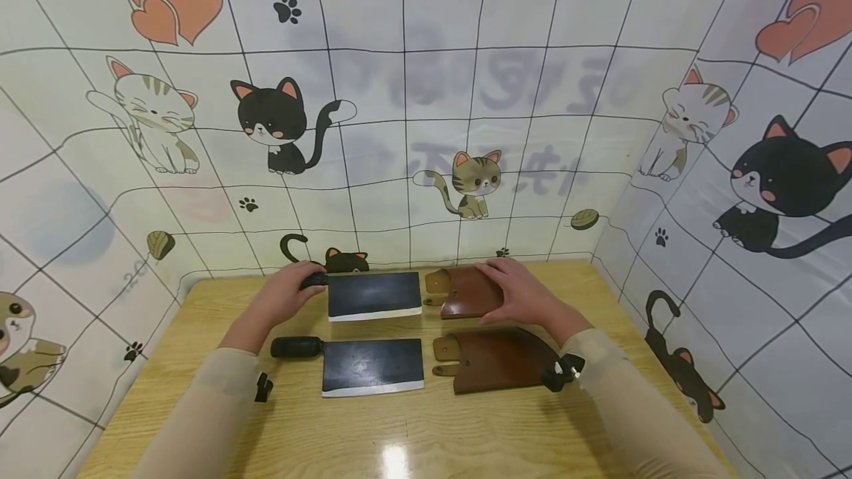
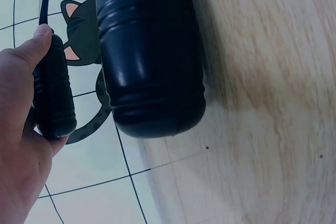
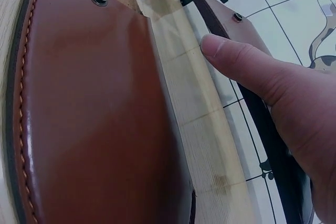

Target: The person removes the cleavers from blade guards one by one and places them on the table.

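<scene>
At the back of the table, my left hand grips the black handle of the far cleaver, thumb along it. To the right, my right hand holds the far brown leather sheath between thumb and fingers; its thumb lies on the sheath's near side in the right wrist view. Nearer lies a second cleaver, untouched, its ribbed black handle large in the left wrist view. Beside it is a second leather sheath, with stitching and a snap button. Both blades are dark with pale edges pointing toward me.
The light wooden table carries both cleavers and sheaths. Behind and at both sides hangs a white gridded sheet printed with cats and hearts. My right forearm passes over the right end of the near sheath.
</scene>
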A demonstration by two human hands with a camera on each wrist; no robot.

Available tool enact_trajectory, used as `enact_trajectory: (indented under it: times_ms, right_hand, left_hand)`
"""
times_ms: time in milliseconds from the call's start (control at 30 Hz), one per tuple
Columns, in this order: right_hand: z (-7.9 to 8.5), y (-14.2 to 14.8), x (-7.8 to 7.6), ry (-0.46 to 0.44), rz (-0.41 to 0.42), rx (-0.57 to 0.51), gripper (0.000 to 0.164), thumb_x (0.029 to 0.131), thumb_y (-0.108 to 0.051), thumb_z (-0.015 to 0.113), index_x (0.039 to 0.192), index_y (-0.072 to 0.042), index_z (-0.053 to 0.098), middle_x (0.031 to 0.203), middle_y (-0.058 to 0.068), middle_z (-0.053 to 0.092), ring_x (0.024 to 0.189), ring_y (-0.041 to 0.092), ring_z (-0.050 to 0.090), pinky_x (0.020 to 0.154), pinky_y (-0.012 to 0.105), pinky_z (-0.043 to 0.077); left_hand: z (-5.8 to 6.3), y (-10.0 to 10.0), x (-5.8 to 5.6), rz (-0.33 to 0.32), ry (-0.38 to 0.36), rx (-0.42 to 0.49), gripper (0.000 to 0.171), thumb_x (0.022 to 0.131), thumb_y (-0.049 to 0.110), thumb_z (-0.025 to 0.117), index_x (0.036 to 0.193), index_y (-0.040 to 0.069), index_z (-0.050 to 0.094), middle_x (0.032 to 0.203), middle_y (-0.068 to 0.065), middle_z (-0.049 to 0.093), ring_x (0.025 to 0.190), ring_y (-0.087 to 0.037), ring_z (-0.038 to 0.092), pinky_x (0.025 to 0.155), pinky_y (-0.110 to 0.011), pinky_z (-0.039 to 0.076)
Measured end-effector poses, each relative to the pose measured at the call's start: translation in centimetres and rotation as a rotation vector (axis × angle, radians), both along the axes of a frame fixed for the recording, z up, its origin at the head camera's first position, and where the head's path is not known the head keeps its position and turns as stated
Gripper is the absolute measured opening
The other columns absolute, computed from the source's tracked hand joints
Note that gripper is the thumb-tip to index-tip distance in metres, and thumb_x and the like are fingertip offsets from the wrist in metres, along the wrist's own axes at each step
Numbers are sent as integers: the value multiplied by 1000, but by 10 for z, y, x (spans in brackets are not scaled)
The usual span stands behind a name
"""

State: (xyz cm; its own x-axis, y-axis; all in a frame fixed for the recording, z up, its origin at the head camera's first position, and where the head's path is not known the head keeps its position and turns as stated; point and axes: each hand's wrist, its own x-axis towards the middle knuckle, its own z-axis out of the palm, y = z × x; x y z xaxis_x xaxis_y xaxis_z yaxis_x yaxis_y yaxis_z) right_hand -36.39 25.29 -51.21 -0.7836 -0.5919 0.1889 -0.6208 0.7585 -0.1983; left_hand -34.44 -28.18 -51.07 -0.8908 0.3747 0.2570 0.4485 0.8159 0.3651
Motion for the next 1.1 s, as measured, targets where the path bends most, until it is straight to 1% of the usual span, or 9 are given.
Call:
enact_trajectory:
  times_ms: [167,300,433,633,800,967,1100]
  right_hand:
    - [2,2,0,-4,-5,7,126,70,-69,99,168,-10,47,164,21,50,154,47,42,124,67,34]
    - [1,4,0,0,-5,6,124,69,-66,101,167,-9,49,162,22,51,152,48,43,123,69,34]
    - [0,4,-1,-18,-6,10,124,69,-63,102,166,-7,49,163,22,51,152,48,43,124,68,33]
    - [-4,3,-4,-36,7,7,123,70,-62,102,166,-6,49,163,22,50,153,48,43,126,66,30]
    - [-9,3,-8,-43,16,7,124,70,-63,101,166,-5,48,163,23,50,152,49,43,126,66,29]
    - [-13,3,-12,-33,28,12,124,71,-65,100,166,-3,48,162,26,51,150,50,46,124,67,32]
    - [-17,3,-15,-38,37,5,123,72,-63,101,164,-1,49,161,29,51,150,52,46,123,69,34]
  left_hand:
    - [1,-2,0,-9,-10,-2,40,107,20,77,141,1,69,137,-20,70,126,-45,65,105,-66,50]
    - [1,-3,0,-10,-14,-5,40,106,18,78,141,0,69,137,-21,70,127,-47,65,106,-67,50]
    - [1,-5,1,-7,-11,-12,40,106,19,78,140,0,69,136,-22,71,126,-48,65,104,-67,51]
    - [-1,-8,0,-1,-15,-37,41,106,21,78,141,-1,69,136,-21,71,128,-48,65,106,-67,50]
    - [-7,-12,-3,-16,-2,-30,40,105,21,79,139,0,71,132,-19,72,124,-47,67,103,-66,51]
    - [-18,-14,-8,-33,9,-22,41,104,24,80,138,1,71,129,-16,74,120,-44,69,99,-64,53]
    - [-26,-15,-13,-34,6,-24,42,104,25,80,138,1,72,125,-16,74,115,-43,70,97,-63,54]
